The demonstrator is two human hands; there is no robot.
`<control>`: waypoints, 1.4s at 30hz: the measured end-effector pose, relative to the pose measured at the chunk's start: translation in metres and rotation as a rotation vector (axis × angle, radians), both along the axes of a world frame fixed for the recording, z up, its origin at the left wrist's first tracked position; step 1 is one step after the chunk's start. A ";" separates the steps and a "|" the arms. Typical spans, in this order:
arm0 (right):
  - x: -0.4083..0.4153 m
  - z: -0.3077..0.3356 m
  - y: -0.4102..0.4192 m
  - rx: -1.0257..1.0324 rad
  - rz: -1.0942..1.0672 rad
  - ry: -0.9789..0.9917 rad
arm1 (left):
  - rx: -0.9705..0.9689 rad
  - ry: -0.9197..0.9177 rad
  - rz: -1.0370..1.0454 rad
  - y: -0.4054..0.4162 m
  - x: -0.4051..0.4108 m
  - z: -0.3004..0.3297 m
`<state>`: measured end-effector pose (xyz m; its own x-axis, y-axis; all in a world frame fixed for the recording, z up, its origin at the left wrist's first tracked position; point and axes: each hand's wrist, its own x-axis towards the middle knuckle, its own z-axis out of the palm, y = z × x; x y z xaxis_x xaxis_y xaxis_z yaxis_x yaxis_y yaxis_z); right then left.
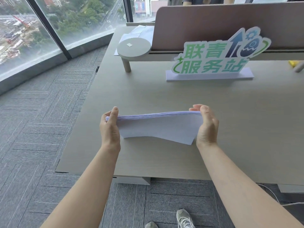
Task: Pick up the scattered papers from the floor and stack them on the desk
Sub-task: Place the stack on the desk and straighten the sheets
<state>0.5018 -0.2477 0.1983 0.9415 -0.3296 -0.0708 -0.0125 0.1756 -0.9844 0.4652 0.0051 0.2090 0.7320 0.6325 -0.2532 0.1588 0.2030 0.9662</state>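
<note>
A stack of white papers (156, 127) stands on edge over the grey desk (164, 96), its top edges fanned toward me and its lower edge curling. My left hand (109, 127) grips the stack's left end, thumb on top. At the right end my right hand (206, 127) holds it with fingers curled over the top. The stack's bottom corners touch or hover just above the desktop; I cannot tell which. No loose sheets show on the carpet in view.
A green and white standing sign (212, 60) sits at the desk's back middle. A round grey stand (133, 47) is back left, with more paper (141, 32) behind it. A pink partition (222, 22) closes the far side. Carpet and windows lie left.
</note>
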 end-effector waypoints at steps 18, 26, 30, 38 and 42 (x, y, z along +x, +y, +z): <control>-0.006 -0.005 -0.012 -0.092 0.206 -0.062 | 0.031 -0.037 -0.087 0.001 -0.002 -0.001; -0.017 -0.022 -0.014 -0.140 0.253 0.078 | 0.139 -0.022 -0.236 0.007 -0.014 -0.025; -0.015 -0.021 -0.010 -0.150 0.236 0.071 | 0.208 -0.018 -0.148 0.004 -0.013 -0.022; -0.012 -0.019 -0.018 -0.144 0.256 0.052 | 0.121 -0.109 -0.206 0.012 -0.009 -0.011; -0.017 -0.035 -0.021 -0.172 0.317 0.175 | 0.125 0.044 -0.326 0.017 -0.018 -0.032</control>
